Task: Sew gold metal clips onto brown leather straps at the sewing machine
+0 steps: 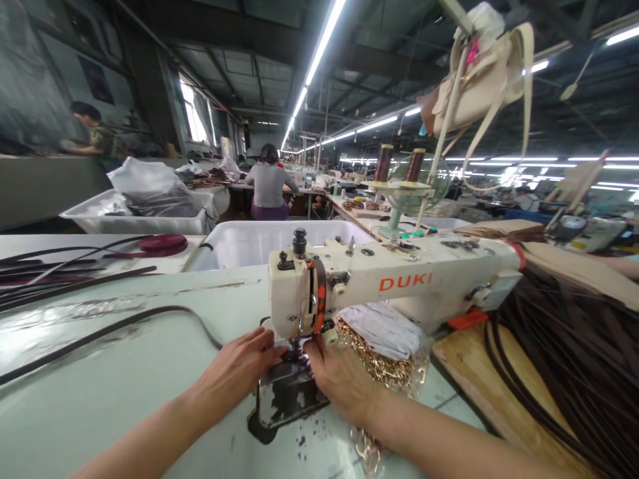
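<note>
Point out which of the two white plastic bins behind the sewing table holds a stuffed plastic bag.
The far-left white bin, beyond the dark straps: a bulging plastic bag sits in it. The nearer bin, directly behind the sewing machine, shows only bare white walls.

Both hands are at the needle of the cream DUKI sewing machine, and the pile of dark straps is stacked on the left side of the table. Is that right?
Not quite. In the head view both hands, left hand and right hand, are at the needle of the cream DUKI sewing machine, but the pile of dark straps lies on the right side.
</note>
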`<state>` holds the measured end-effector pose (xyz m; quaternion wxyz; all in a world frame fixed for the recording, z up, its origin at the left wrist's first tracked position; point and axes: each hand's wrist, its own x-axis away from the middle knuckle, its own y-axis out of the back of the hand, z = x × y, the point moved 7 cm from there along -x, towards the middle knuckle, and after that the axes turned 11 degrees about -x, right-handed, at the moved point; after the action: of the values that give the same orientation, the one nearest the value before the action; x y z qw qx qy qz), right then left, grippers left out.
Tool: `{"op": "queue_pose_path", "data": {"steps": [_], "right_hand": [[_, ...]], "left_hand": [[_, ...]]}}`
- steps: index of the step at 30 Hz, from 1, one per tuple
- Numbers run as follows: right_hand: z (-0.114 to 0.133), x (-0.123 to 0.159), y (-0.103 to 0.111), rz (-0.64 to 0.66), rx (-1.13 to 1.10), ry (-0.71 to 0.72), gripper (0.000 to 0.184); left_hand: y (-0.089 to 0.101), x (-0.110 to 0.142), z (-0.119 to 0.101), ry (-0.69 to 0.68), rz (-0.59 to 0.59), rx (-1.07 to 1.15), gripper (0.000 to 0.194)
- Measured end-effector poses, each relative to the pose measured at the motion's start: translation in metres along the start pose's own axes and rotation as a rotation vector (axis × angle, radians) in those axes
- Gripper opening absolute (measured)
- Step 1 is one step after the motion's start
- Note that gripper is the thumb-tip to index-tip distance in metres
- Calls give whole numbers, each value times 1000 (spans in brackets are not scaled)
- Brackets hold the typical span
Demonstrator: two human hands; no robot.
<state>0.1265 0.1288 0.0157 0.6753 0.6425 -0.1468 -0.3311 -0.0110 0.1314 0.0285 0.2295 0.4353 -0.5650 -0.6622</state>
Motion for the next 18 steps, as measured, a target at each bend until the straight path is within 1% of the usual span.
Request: {"op": "queue_pose_path", "data": {"steps": [2, 4, 6, 9, 11, 14, 16, 18], "right_hand": [[-18, 0, 5, -6, -106, -103, 32], [-34, -4, 8, -39, -234, -178, 23], [-43, -12, 8, -49, -364, -183, 18], [-53, -24, 3, -23, -510, -166, 20], [-58, -27, 0, -18, -556, -153, 22], [-61, -27, -1, -37, -698, -118, 24], [-61, -27, -2, -51, -783, -78, 23], [-60, -27, -4, -68, -819, -35, 23]], "left_hand": [[-5, 5, 1, 115, 42, 18, 29], [-8, 6, 2, 225, 74, 61, 22], [-12, 3, 6, 321, 86, 113, 17], [-21, -2, 16, 424, 99, 179, 12], [-29, -2, 21, 458, 102, 210, 10], [-41, 0, 22, 453, 92, 239, 13], [-45, 2, 22, 438, 79, 244, 16], [-47, 3, 21, 427, 73, 243, 19]]}}
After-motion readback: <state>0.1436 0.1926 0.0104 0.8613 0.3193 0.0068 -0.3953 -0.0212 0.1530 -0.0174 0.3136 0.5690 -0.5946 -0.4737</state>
